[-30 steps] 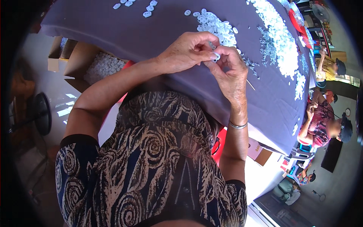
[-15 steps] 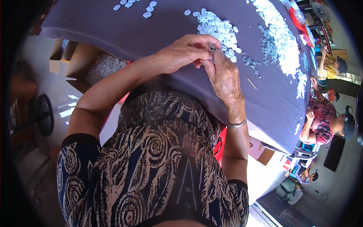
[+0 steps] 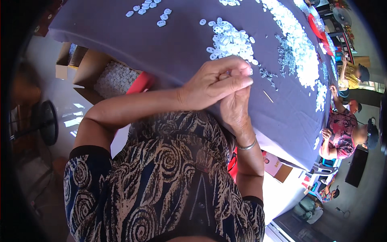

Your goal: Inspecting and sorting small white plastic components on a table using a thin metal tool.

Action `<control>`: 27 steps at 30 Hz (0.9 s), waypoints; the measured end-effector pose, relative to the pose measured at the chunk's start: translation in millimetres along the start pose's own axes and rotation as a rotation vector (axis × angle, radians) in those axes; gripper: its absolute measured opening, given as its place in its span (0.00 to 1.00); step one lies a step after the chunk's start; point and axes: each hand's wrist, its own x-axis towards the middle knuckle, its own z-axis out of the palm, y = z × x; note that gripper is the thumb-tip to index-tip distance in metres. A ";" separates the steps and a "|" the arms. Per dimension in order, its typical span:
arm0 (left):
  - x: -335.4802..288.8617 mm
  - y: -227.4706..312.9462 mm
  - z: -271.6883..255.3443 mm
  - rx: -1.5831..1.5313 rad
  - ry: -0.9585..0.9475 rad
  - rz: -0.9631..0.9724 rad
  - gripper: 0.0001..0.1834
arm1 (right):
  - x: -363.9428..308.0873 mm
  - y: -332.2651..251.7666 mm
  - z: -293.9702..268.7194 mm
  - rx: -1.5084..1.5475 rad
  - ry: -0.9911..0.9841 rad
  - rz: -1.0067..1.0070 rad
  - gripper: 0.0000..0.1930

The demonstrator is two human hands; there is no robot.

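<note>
Now the left hand (image 3: 209, 82) and right hand (image 3: 234, 109) pinch together near the little white plastic rings (image 3: 229, 40) on the purple cloth table (image 3: 161, 52); what they grip is hidden. Small, slow finger moves seem best.

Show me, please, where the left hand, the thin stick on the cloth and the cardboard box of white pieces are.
left hand (image 3: 209, 82), head view, back of the hand.
thin stick (image 3: 268, 96), head view, mid-length.
cardboard box (image 3: 86, 64), head view, its brown flap.
</note>
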 end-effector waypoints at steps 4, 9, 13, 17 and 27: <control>-5.0 -15.8 10.7 -0.180 0.227 -0.136 0.08 | -7.4 12.8 10.0 -0.023 -0.002 -0.046 0.08; -5.5 -17.2 14.7 -0.199 0.318 -0.153 0.10 | -9.1 10.7 13.5 -0.100 0.028 -0.051 0.09; -4.1 -22.9 14.5 -0.207 0.359 -0.141 0.10 | -11.2 14.7 17.6 -0.087 0.044 0.002 0.10; 0.8 -22.4 15.7 -0.235 0.407 -0.152 0.10 | -9.7 17.3 19.4 -0.098 0.066 0.028 0.12; 1.1 -26.9 0.2 0.235 0.322 -0.064 0.11 | 1.9 17.3 -5.9 -0.320 0.085 0.148 0.16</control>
